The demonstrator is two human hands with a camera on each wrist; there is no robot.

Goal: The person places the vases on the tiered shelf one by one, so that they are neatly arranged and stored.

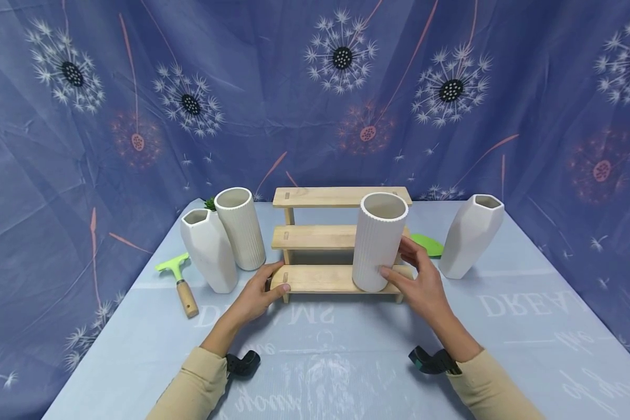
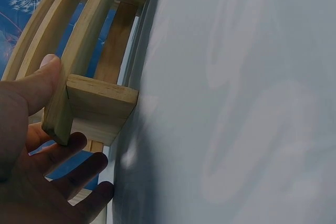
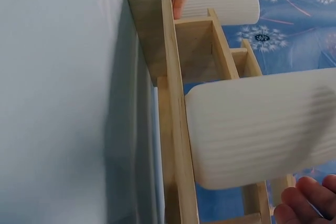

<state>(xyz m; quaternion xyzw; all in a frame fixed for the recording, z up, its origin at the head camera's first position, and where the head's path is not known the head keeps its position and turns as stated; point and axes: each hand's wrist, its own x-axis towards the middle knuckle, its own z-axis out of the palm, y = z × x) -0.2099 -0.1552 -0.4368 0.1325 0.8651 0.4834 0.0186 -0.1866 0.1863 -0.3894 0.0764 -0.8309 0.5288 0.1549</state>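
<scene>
Standing upright on the lowest step of a three-tier wooden rack (image 1: 341,279), toward its right end, a white ribbed vase (image 1: 378,242) is the object in hand. The right hand (image 1: 417,280) cups its lower right side, fingers curved against the ribbing; the right wrist view shows only fingertips (image 3: 304,203) near the vase's base, so how firmly they grip cannot be told. The left hand (image 1: 262,291) grips the left end of the same lowest step — the thumb lies on top of the board and the fingers curl beneath it, as the left wrist view confirms. The two upper steps carry nothing. On the pale blue tablecloth (image 1: 346,361), left of the rack, stand a second ribbed vase (image 1: 240,227) and, just beside it, a faceted white vase (image 1: 209,249); another faceted vase (image 1: 471,235) stands to the right. By this reckoning one vase of four is on the rack — three remain on the table. A green scraper with a wooden handle (image 1: 178,280) lies at far left, and a green object (image 1: 427,244) shows behind the right hand.
</scene>
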